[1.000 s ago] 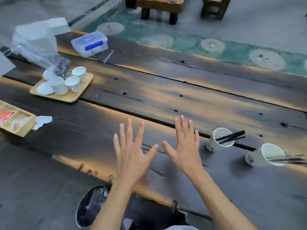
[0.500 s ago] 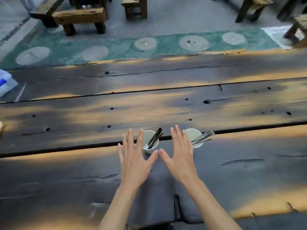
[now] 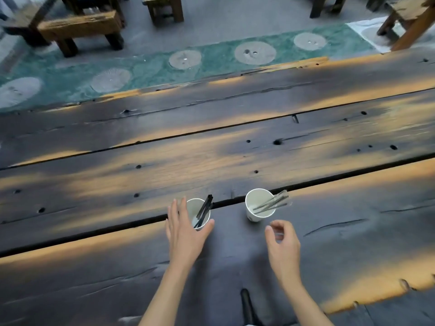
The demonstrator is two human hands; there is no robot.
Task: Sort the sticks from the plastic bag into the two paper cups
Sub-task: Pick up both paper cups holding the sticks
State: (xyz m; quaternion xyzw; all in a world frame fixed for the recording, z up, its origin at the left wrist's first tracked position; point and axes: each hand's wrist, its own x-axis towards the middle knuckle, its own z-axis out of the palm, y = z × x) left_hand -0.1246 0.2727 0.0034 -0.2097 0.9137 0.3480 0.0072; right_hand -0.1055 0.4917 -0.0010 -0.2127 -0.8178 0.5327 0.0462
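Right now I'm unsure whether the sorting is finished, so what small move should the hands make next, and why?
Probably draw both hands back. The left cup holds black sticks, the right cup holds grey sticks, and no loose sticks or bag show on the table. The left hand is open beside its cup; the right hand hangs loosely curled, holding nothing I can see.

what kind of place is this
Probably a rustic tea house or cafe seating area: a long table of dark, weathered planks, chunky timber benches beyond it, and a green floor strip with round stone discs.
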